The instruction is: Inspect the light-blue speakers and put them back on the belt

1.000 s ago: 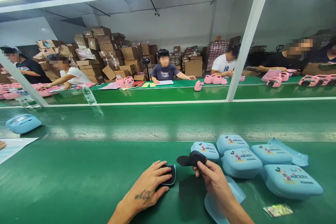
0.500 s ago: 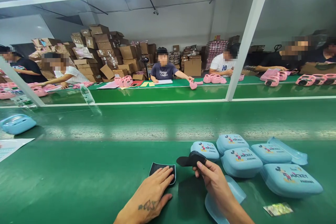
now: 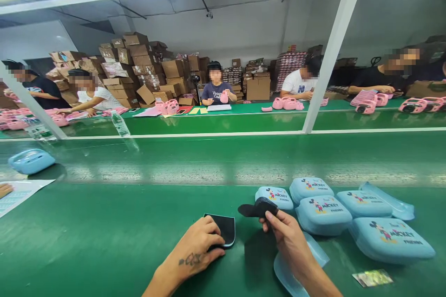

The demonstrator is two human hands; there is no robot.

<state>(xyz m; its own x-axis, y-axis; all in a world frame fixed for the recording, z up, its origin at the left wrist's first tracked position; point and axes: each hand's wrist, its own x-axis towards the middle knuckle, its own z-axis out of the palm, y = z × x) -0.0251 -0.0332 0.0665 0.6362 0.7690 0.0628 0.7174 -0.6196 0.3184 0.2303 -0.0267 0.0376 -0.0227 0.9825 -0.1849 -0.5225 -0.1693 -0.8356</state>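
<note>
My left hand (image 3: 197, 247) lies on the green work surface with curled fingers over the left side of a small panel and the thumb at its lower edge. The panel (image 3: 227, 229) is black on top with a thin light-blue rim; its left part is hidden under the fingers. Between thumb and fingers, my right hand (image 3: 291, 236) pinches a thin, bent black sheet (image 3: 256, 209) above the surface. Below that hand lies a translucent blue plastic piece (image 3: 287, 274), partly covered by the wrist. Closest behind it is a light-blue case (image 3: 275, 198) with a Mickey print.
Several more printed blue cases (image 3: 324, 214) and a blue plastic cover (image 3: 392, 202) lie on the right. A small packet (image 3: 372, 278) is nearer. At left are a blue case (image 3: 31, 161) and a printed sheet (image 3: 26, 192) under another person's hand. Co-workers sit behind a white frame post (image 3: 334, 51).
My left hand has gone from lying flat on the panel to curling round its left side. My right hand still holds the black sheet. Another person's hand has appeared at far left.
</note>
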